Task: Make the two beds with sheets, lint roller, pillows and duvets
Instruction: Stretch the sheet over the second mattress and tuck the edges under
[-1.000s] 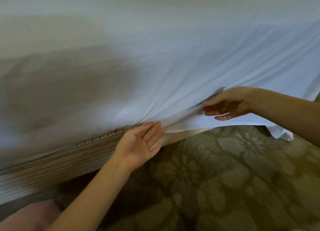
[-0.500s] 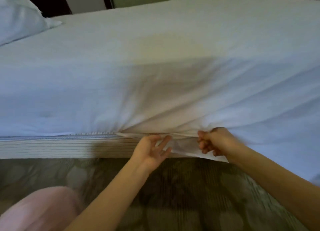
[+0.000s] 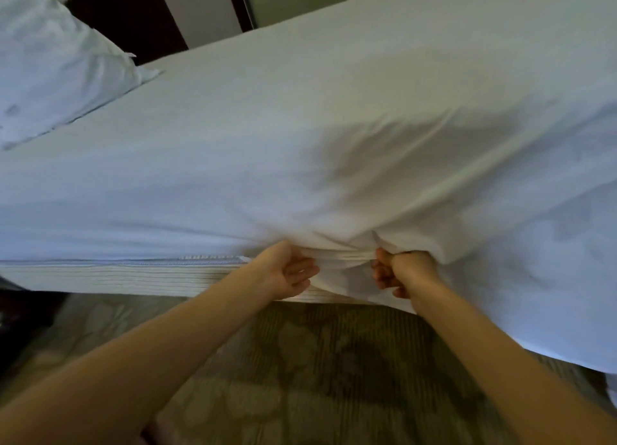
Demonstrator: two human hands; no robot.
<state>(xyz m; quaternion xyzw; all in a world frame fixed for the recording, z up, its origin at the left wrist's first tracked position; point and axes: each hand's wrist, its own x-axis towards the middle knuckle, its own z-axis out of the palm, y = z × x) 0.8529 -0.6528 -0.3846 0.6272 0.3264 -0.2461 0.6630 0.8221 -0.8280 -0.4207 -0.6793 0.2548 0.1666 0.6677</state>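
Note:
A white sheet [image 3: 350,137] covers the bed from edge to edge and hangs loose over the near side on the right. At the mattress edge my left hand [image 3: 288,271] grips a bunched fold of the sheet, palm turned up. My right hand [image 3: 399,272] is curled into a fist round the same bunched hem, a short way to the right. The striped side of the mattress [image 3: 127,277] shows bare to the left of my hands. A white pillow [image 3: 50,73] lies at the bed's far left end.
Patterned carpet [image 3: 334,378] covers the floor below my arms. Behind the bed stand a dark panel [image 3: 133,13] and a pale wall strip [image 3: 200,7]. The loose sheet reaches toward the floor at the right.
My left hand went from flat and open to gripping the sheet edge. Both hands closed in on the bunched hem, and the view rose to show the pillow and bed top.

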